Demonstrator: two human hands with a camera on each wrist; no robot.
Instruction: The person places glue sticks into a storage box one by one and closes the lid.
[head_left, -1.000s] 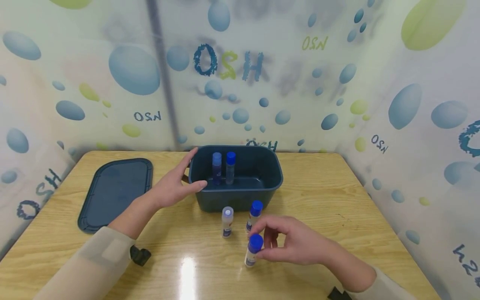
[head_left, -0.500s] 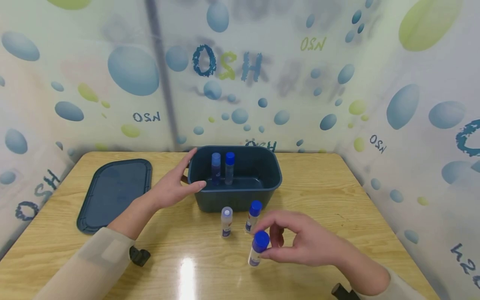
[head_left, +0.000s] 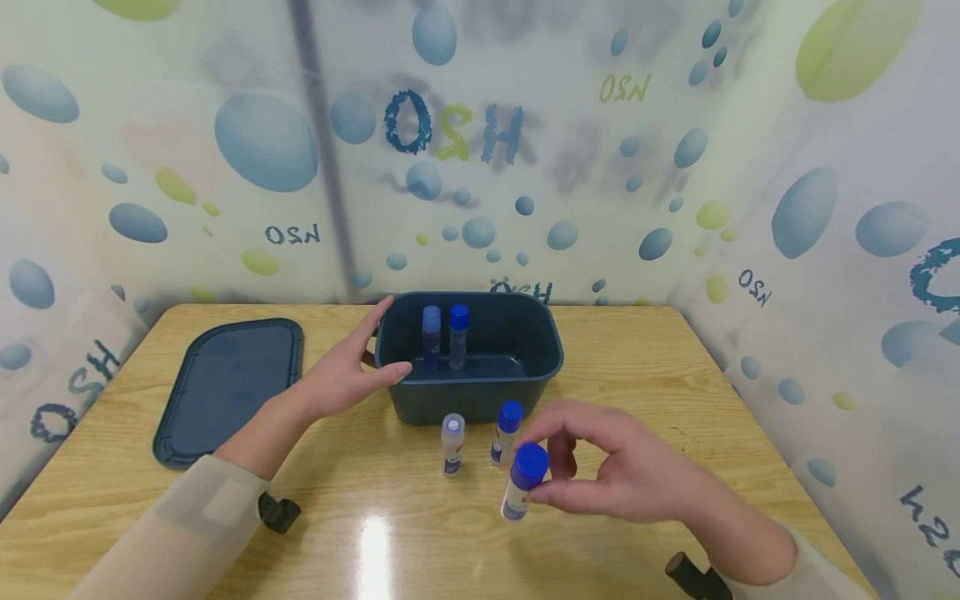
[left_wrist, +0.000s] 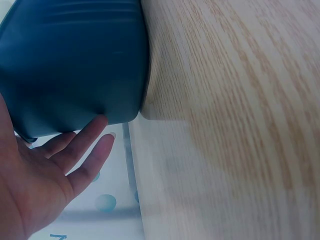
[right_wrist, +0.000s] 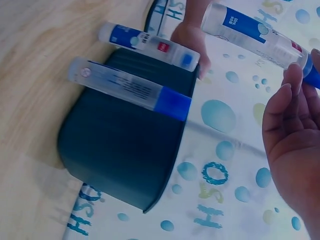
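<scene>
Glue stick [head_left: 522,483] is held above the table [head_left: 645,367], pinched between the thumb and fingers of the right hand [head_left: 615,462], in front of the box [head_left: 465,402] and toward its right end. The lower end is raised off the wood, as is seen from the right wrist. By the left hand [head_left: 348,375], the left end of the box is touched: the thumb is laid on the near rim, and the other fingers are extended rather than curled.

The far rim is set close to the back edge of the table, where a patterned sheet [head_left: 480,200] is met. Open room is left on the wood between the box and the right edge, and also in the foreground. The gap toward the box is narrowed by a blue-capped stick [head_left: 506,435] and a clear-topped stick [head_left: 452,446], both stood upright before its front wall. Inside, two upright sticks [head_left: 459,340] are grouped toward the left, with room left at the right. The left side of the table is taken up by a flat lid [head_left: 232,387].

The held piece is tilted slightly, cap uppermost. Its pale, see-through barrel is topped by a bright blue cap and is marked with a blue label and a small red patch.
</scene>
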